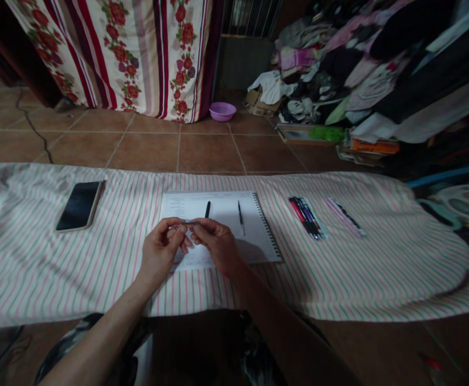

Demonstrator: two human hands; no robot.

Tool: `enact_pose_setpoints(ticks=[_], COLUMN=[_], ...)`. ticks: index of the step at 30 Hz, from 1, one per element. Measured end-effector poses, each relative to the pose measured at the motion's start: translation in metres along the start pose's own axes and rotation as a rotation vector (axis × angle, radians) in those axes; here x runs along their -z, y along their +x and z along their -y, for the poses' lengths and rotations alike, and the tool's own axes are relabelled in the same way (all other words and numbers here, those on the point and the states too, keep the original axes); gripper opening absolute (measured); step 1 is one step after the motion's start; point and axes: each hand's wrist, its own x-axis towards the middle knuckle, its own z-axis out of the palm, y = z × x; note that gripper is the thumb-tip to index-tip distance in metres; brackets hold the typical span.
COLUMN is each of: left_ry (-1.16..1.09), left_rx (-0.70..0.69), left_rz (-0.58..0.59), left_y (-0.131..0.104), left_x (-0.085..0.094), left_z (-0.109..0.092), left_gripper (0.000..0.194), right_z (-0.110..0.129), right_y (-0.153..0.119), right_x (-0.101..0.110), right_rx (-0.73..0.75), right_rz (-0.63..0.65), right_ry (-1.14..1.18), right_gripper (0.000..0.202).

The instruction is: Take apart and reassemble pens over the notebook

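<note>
Both hands meet above the near part of an open spiral notebook [222, 252]. My left hand [159, 249] pinches one end of a thin dark stick-like pen part [190, 223], held level. My right hand [217, 244] pinches its other end, so most of it is hidden by fingers. On the page, just beyond my fingers, lies a black pen piece [207, 208], its near end covered by my right hand. Farther right on the page is a slim pen [240, 214] with a dark upper part and a clear lower end.
A striped cloth [129, 284] covers the low table. A phone [80, 206] lies at left. Several pens [307, 217] sit right of the notebook, with pink and black-and-white pens [344, 217] beyond. Behind are a purple basin [222, 111], a floral curtain [146, 53] and heaped clothes [298, 53].
</note>
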Motion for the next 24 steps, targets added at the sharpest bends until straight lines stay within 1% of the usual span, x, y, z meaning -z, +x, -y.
enact_pose_setpoints(ticks=[5, 8, 10, 14, 18, 21, 24], left_ry=[-0.017, -0.047, -0.049, -0.049, -0.070, -0.054, -0.107], left_rx=[0.040, 0.092, 0.129, 0.152, 0.160, 0.181, 0.223], left_rz=[0.000, 0.005, 0.016, 0.060, 0.144, 0.129, 0.110], left_y=[0.001, 0.000, -0.001, -0.002, -0.002, 0.000, 0.000], left_x=[-0.002, -0.005, -0.007, -0.008, -0.005, -0.004, -0.005], left_z=[-0.001, -0.002, -0.003, -0.005, -0.002, 0.003, 0.006], left_gripper=[0.019, 0.022, 0.024, 0.022, 0.018, 0.017, 0.014], right_z=[-0.005, -0.005, -0.005, -0.002, 0.002, 0.002, -0.001], right_y=[0.002, 0.003, 0.004, 0.006, 0.003, 0.001, 0.001], right_x=[-0.001, -0.001, 0.000, 0.002, 0.002, 0.002, 0.002], right_rx=[0.011, 0.005, 0.024, 0.107, 0.160, 0.194, 0.231], right_rz=[-0.061, -0.094, -0.124, -0.148, -0.104, -0.084, -0.099], right_ry=[0.052, 0.098, 0.078, -0.062, -0.209, -0.314, -0.370], right_gripper=[0.022, 0.026, 0.026, 0.024, 0.025, 0.025, 0.022])
